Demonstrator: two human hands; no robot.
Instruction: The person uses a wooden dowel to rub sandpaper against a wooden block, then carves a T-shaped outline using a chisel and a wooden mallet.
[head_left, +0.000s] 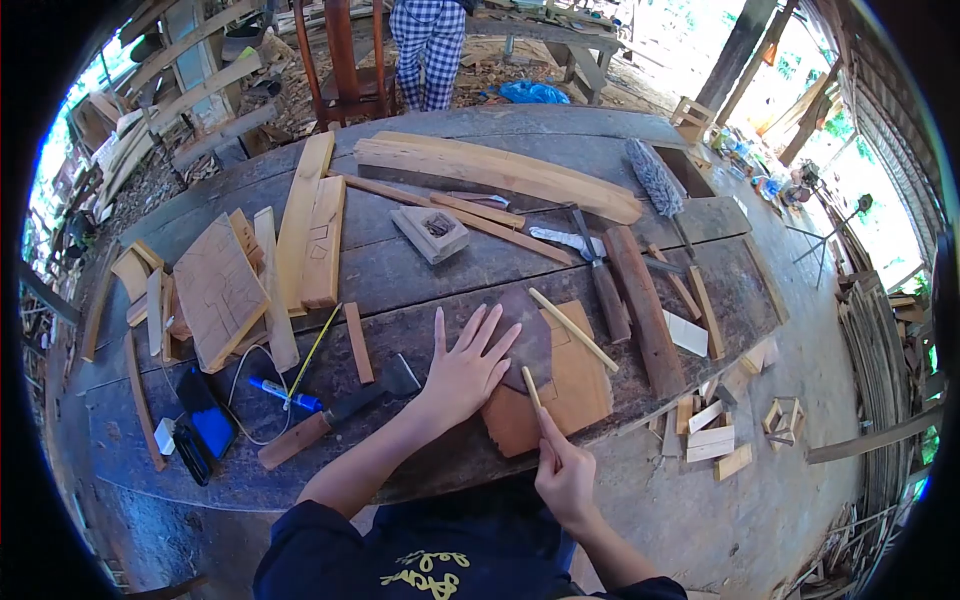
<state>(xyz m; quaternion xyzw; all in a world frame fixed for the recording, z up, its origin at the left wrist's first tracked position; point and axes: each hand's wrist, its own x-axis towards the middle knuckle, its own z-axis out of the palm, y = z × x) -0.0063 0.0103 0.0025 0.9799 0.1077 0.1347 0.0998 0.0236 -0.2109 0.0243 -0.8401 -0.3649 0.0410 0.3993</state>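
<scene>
My left hand (462, 372) lies flat with its fingers spread, pressing on a dark thin sheet (528, 325). Under part of that sheet is a flat brown sheet (578, 385) with lines drawn on it. My right hand (565, 475) grips a thin pale wooden stick (531, 388), whose far end rests over the dark sheet. A second thin stick (574, 331) lies slanted across the brown sheet. Left of my left hand is a broad-bladed tool with a wooden handle (297, 440).
Wooden planks (495, 170), a marked board (218, 290) and a grey block (430, 233) lie on the dark table (480, 270). A blue-screened phone (208, 412) and a blue marker (287, 393) sit at left. Wood offcuts (712, 443) lie on the floor; a person (428, 50) stands beyond.
</scene>
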